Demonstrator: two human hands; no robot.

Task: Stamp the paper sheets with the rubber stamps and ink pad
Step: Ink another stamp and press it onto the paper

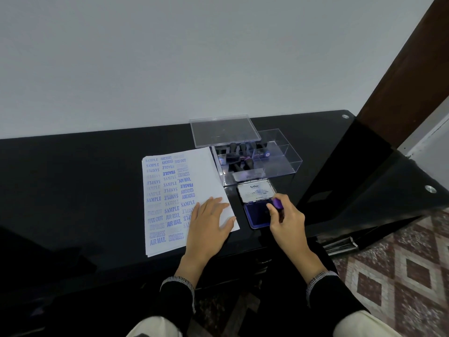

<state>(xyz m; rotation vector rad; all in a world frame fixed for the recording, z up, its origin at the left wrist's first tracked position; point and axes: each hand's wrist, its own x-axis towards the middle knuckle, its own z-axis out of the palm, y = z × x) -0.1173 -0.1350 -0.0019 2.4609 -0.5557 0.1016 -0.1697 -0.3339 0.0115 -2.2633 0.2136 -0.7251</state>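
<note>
**Paper sheets under the left hand, stamp on the ink pad under the right**

Paper sheets (184,198) lie in a thin white stack at the centre of the frame on the glossy black counter (73,190), their left two-thirds covered with rows of blue stamped words such as SAMPLE, FRAGILE and AIR MAIL. The left hand (209,224) rests flat on the lower right corner of the top sheet, fingers straight and spread.

Just right of the stack sits the ink pad (256,215), a shallow rectangular tin with a dark blue inked bed and its hinged lid (256,192) standing open behind it, pale inside and printed with a label. The right hand (286,220) pinches a rubber stamp (277,203) by its rounded purple handle, holding it down over the right part of the inked bed; whether the stamp face touches the ink is hidden by the fingers.

Above the pad, a clear hard-plastic box (279,164) with compartments holds several dark-handled stamps (240,154) lying jumbled. Its transparent flat lid (223,130) leans at the upper left of the box.
</note>
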